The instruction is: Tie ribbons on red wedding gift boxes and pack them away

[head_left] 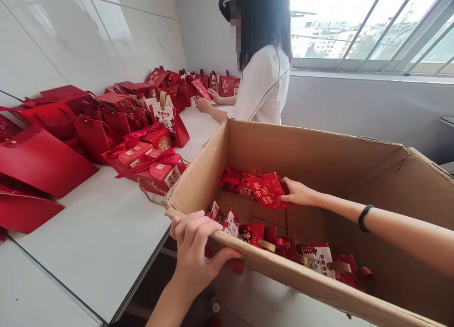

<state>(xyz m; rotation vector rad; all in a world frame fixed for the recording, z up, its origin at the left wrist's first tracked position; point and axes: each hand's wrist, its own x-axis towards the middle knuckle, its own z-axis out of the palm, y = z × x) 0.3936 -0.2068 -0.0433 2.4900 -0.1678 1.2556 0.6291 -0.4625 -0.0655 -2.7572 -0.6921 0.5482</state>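
Observation:
My right hand (296, 193) reaches into a large cardboard box (305, 142), its fingers closed on the edge of a red gift box (267, 190) with pale gold characters and a small loop on top. That gift box is tilted and held over the carton's floor. My left hand (198, 244) grips the carton's near rim, fingers over the top and thumb against the outer side. Inside the carton, along the near wall, stand several red and white gift boxes (315, 259) with ribbon handles. More red boxes (232, 180) lie in the far left corner.
On the white table (81, 251) to the left stand many red gift bags (46, 161) and boxes with bows (156, 166). A person in a white top (266, 85) stands behind the carton, holding a red box (201, 89). A barred window (354, 29) is at the back right.

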